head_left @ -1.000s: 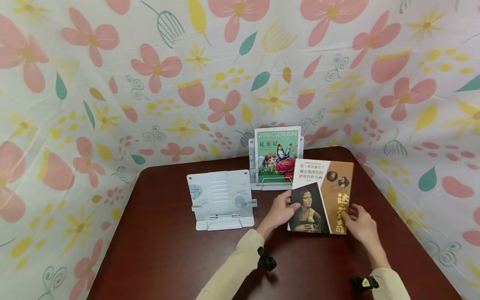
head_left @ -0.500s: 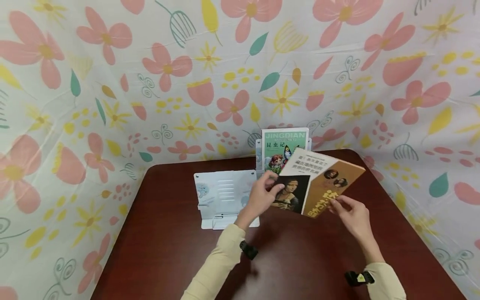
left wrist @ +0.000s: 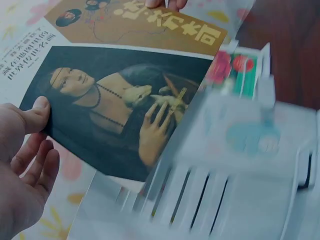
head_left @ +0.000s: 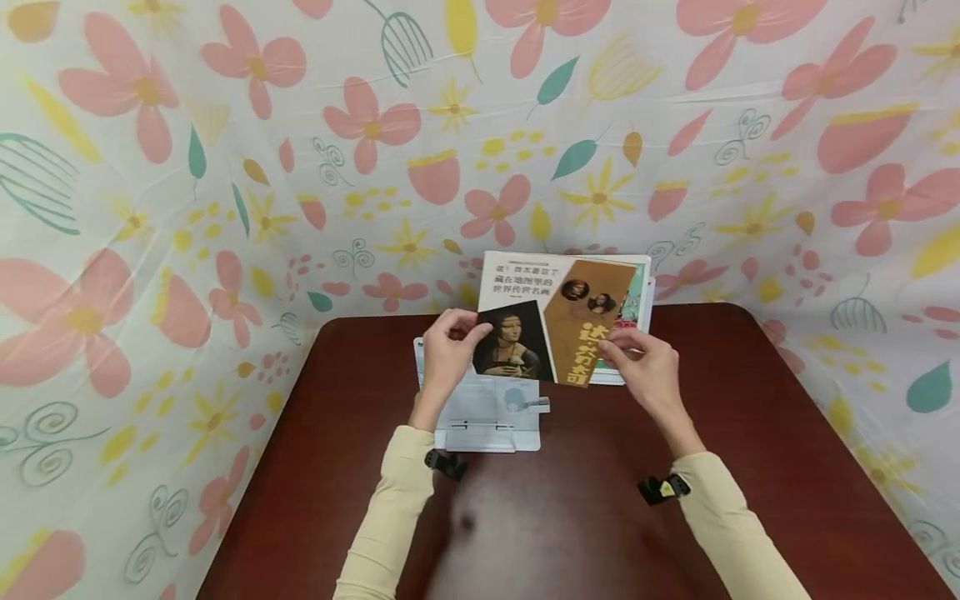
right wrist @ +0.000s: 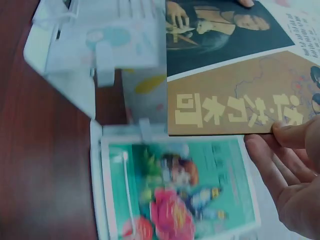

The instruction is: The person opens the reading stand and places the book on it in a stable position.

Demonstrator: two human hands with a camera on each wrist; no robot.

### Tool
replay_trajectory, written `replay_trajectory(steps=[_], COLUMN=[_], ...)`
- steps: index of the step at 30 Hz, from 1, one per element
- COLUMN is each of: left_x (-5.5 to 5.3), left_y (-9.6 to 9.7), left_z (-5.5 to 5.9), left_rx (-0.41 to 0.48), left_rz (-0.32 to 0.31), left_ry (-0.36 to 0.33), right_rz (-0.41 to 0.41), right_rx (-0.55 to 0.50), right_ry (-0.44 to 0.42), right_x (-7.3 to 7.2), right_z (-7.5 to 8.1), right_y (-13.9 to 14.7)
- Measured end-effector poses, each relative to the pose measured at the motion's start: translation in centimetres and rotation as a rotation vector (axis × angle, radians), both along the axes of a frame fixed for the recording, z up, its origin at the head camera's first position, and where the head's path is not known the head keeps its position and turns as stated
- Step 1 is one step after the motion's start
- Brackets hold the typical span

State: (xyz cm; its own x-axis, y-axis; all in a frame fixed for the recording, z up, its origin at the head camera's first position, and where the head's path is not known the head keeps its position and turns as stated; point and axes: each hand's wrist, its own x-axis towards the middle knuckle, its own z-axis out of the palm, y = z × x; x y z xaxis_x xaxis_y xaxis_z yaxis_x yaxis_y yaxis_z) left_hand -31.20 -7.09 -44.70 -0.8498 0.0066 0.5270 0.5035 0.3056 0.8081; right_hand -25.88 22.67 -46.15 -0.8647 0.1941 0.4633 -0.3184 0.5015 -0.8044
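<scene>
A book (head_left: 555, 321) with a painted portrait and an orange-brown panel on its cover is held up in the air between both hands. My left hand (head_left: 447, 350) pinches its left edge, thumb on the cover, as the left wrist view also shows. On the opposite edge, my right hand (head_left: 651, 367) pinches the book between thumb and fingers. Below and partly behind it stands a white metal book stand (head_left: 487, 408), its upper part hidden by the book. A green book (right wrist: 175, 190) with a girl and a butterfly rests on a second white stand (right wrist: 97, 175) to the right.
The dark red-brown table (head_left: 570, 508) has rounded back corners. A flower-patterned cloth (head_left: 360, 208) hangs right behind it and along the sides. Both wrists wear black straps with cameras.
Both hands have lifted the portrait book off to the left and up, from in front of the green book to above the left stand. It tilted on the way and is nearly upright again.
</scene>
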Motion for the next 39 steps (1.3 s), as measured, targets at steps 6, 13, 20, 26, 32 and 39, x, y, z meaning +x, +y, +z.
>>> replay_trajectory(steps=[6, 13, 20, 26, 32, 39], left_x=[-0.9, -0.9, -0.4, 0.0, 0.6, 1.0], left_y=[-3.2, -5.3, -6.6, -7.5, -8.4, -9.4], left_z=[-0.5, -2.9, -5.5, -6.7, -7.8, -9.3], left_rx=[-0.027, -0.077, -0.127, -0.141, -0.165, -0.147], left_rz=[0.089, 0.134, 0.173, 0.205, 0.228, 0.231], left_ry=[-0.043, -0.104, -0.171, -0.238, -0.269, -0.300], right_rz=[0.012, 0.042, 0.065, 0.075, 0.121, 0.074], right_rx=[0.118, 0.218, 0.259, 0.263, 0.241, 0.206], right_ry=[0.043, 0.007, -0.101, -0.115, -0.165, -0.185], right_x=[-2.2, -2.5, -2.2, -1.9, -1.7, -1.8], right_z=[0.4, -1.1, -3.4, -4.6, -6.1, -7.2], right_y=[-2.8, -4.8, -5.6, -6.5, -7.2, -8.1])
